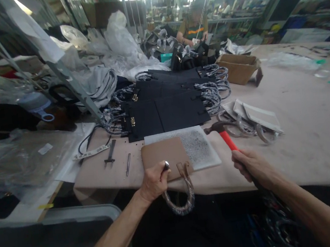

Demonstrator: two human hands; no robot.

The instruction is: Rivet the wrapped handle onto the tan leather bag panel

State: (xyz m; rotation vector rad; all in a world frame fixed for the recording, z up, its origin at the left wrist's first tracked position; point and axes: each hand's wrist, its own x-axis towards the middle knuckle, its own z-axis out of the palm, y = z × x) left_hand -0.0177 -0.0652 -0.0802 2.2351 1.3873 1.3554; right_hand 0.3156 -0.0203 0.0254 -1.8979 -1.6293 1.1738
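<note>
My left hand [154, 181] is closed around a short metal punch [166, 165], its shiny round end showing above the fist. It is over the near edge of a tan leather panel [163, 152]. A plastic-wrapped loop handle [181, 208] hangs from that panel past the table edge. Under the panel lies a white board [202, 147] covered in dark pock marks. My right hand [252, 164] grips a claw hammer [228, 139] with a red and black handle, its head above the board's right edge. The punch's lower tip is hidden by my left hand.
Black bag panels [166, 113] with wrapped handles lie stacked behind the board. A divider tool [111, 155] and a thin metal rod [128, 164] are at left. Light panels [256, 115] and a cardboard box [240, 68] sit at right. A person [194, 29] works across the table.
</note>
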